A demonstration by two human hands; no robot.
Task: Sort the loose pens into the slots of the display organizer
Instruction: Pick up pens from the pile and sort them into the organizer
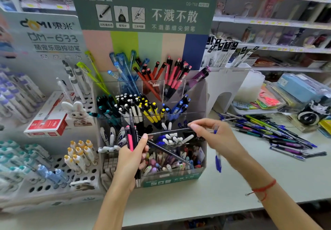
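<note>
Pens fill the tiered slots of the display organizer (203, 93), which stands at the middle of the counter (206, 190) and serves as the landmark here. In front of its lower tier, the left hand (131, 160) grips a small bundle of pens (132, 140), pink and dark ones, held upright with tips down. Just right of that, over the organizer's front right compartments, the right hand (217, 136) pinches a dark pen (170, 131) lying nearly level, its far end reaching toward the left hand; a blue pen (218, 162) hangs blurred below the same hand. Right of the organizer, well apart, loose pens (279, 134) lie in a heap on the counter. Left of it stands a white perforated rack (53, 181) with more pens.
</note>
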